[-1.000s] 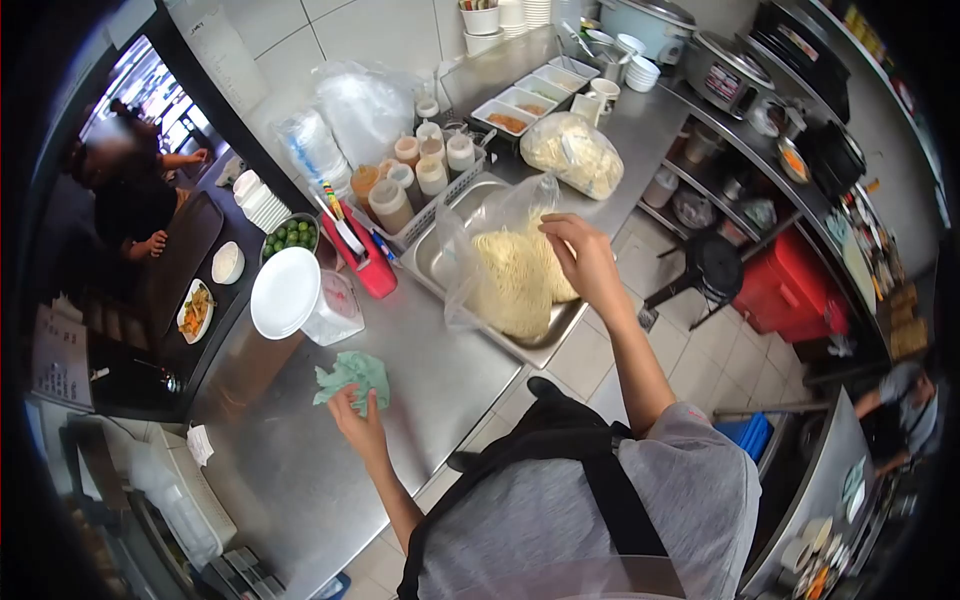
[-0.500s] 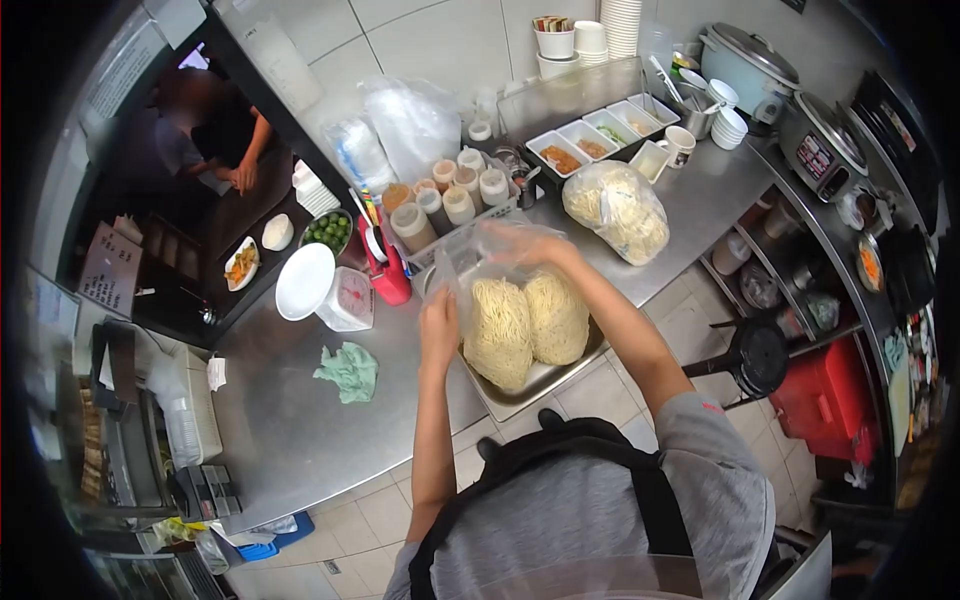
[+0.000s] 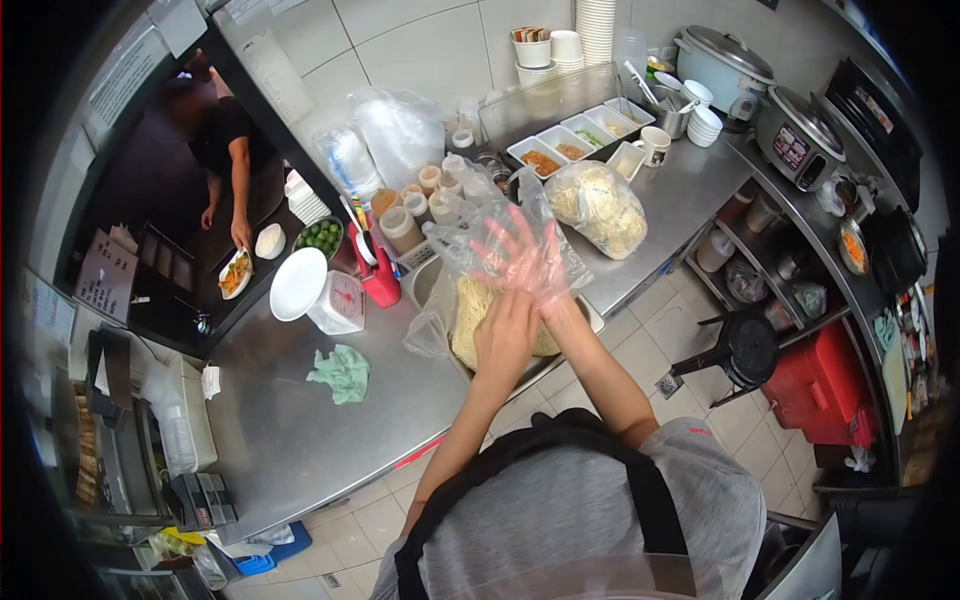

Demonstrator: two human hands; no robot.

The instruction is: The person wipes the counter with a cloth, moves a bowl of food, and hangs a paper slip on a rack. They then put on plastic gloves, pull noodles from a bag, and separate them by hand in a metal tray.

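Observation:
My right hand [image 3: 520, 255] is inside a clear plastic bag [image 3: 465, 240], its fingers spread and visible through the film. My left hand [image 3: 507, 335] is closed at the right wrist, gripping what appears to be the bag's edge; its fingertips are partly hidden. Below both hands, pale yellow noodles [image 3: 466, 322] lie in a metal tray [image 3: 595, 318], largely covered by the hands and plastic. Beyond my right hand, another bag of noodles [image 3: 600, 208] rests on the steel counter.
A green cloth [image 3: 340, 374], a kitchen scale [image 3: 342, 302] and a red holder [image 3: 380, 284] stand to the left. Sauce bottles [image 3: 402, 230] and a topping rack [image 3: 575, 145] line the back. Another person's hand [image 3: 240, 232] reaches a plate of food [image 3: 236, 274] through the opening.
My right hand has gone into the plastic and spread its fingers. My left hand has moved right, onto the right wrist. The other person's hand has come down to the plate.

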